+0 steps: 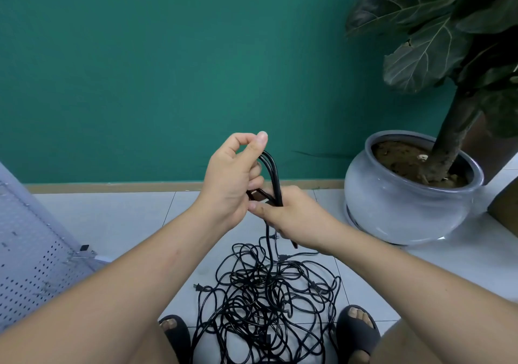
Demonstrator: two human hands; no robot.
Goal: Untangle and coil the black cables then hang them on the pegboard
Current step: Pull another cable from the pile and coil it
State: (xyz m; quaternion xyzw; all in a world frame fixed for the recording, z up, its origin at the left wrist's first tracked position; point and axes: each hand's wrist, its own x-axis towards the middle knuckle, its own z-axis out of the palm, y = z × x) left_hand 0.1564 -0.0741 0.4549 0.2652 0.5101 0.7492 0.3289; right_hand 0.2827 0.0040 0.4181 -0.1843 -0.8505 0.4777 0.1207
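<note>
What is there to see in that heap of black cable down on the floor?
The black cable heap is thin, glossy cord in many crossing loops, tangled, lying on pale floor tiles between two dark sandals. A pronged plug pokes out at its left edge. Strands rise to held loops gripped by the left hand and right hand.

Teal wall [168,69], pale tiled floor [126,218]

Plant pot [406,204], green wall [168,69], tiled floor [126,223], sandals [358,333]

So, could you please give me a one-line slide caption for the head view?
Left hand and right hand hold loops of black cable above the tangled cables on the floor.
</note>
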